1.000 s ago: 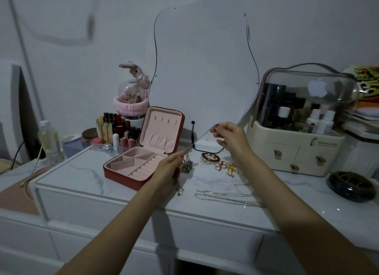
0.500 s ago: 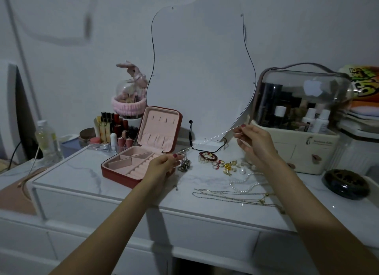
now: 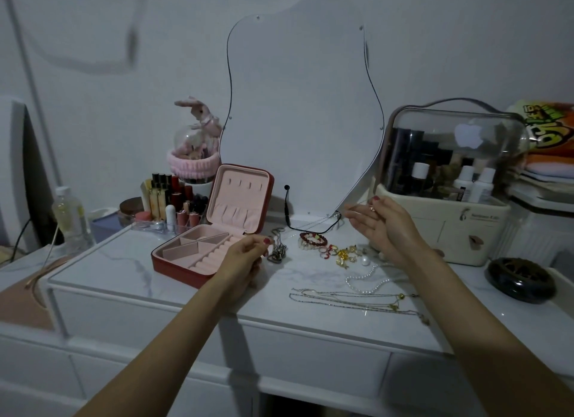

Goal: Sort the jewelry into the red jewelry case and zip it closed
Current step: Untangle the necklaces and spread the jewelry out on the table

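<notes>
The red jewelry case point(image 3: 183, 270) lies open on the white marble top, its pink lid point(image 3: 240, 196) upright and its compartments bare. My left hand point(image 3: 245, 256) hovers at the case's right edge and pinches one end of a thin silver chain point(image 3: 313, 225). A silver pendant cluster point(image 3: 276, 251) hangs beside its fingers. My right hand point(image 3: 383, 228) pinches the chain's other end, raised to the right. Below lie a red bead bracelet point(image 3: 313, 239), rings point(image 3: 328, 250), a gold brooch point(image 3: 344, 256), a pearl strand point(image 3: 369, 280) and thin necklaces point(image 3: 357, 301).
A cream cosmetic box point(image 3: 444, 227) with a clear dome stands right behind my right hand. Lipsticks and bottles point(image 3: 174, 199) crowd the back left beside the case. A wavy mirror point(image 3: 298, 105) leans on the wall, a black round dish point(image 3: 520, 280) sits far right, a water bottle point(image 3: 70, 217) far left.
My right hand has moved right and away from the left, drawing the chain out between them. My left hand has sunk slightly toward the case's right edge.
</notes>
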